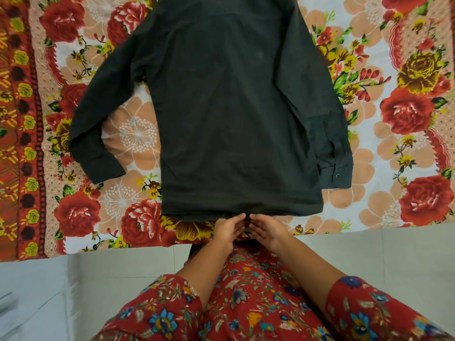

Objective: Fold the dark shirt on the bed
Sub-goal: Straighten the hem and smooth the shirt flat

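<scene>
Dark shirt point(231, 114) flat, back up, hem at near edge of the bed point(369, 212). Left hand point(227, 228) and right hand point(268, 230) meet mid-hem, fingers loosely straight, tips touching cloth, clamping nothing. Best: smooth hem outward before folding sleeves in.

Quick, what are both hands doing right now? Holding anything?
Left hand: open, fingers fairly straight, tips touching the dark shirt at its hem.
Right hand: open, tips at the same hem, gripping nothing that shows.

1 head view, apparently above bed point(394, 156)
</scene>
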